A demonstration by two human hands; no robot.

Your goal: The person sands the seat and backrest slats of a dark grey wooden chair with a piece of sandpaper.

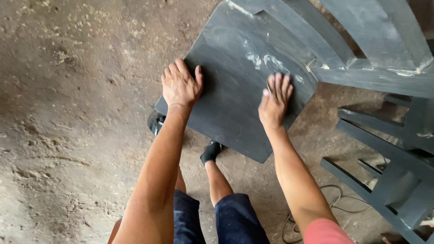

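On the dark grey chair seat (pixel 239 86) your two hands rest apart from each other. Your left hand (pixel 181 85) lies flat and open near the seat's left edge, fingers stretched forward and thumb spread toward the middle, gripping nothing. Your right hand (pixel 275 101) presses on the seat's right part, fingers straight and close together, their tips just beside pale smears in the paint; whether anything sits under the palm cannot be told. The seat tilts toward you, its near corner hanging above the ground between your legs. Beyond your hands the seat joins the slatted chair back (pixel 361 40), painted the same grey, with light filler marks at the joints. To the right stands a second grey wooden frame (pixel 389 171) with horizontal rails, well apart from your right forearm. Below the seat your feet in black shoes (pixel 211 151) stand on the rough dirt floor (pixel 68 113), and your dark blue shorts (pixel 235 221) show at the bottom edge. A thin cable (pixel 334 199) curls on the floor beside the second frame
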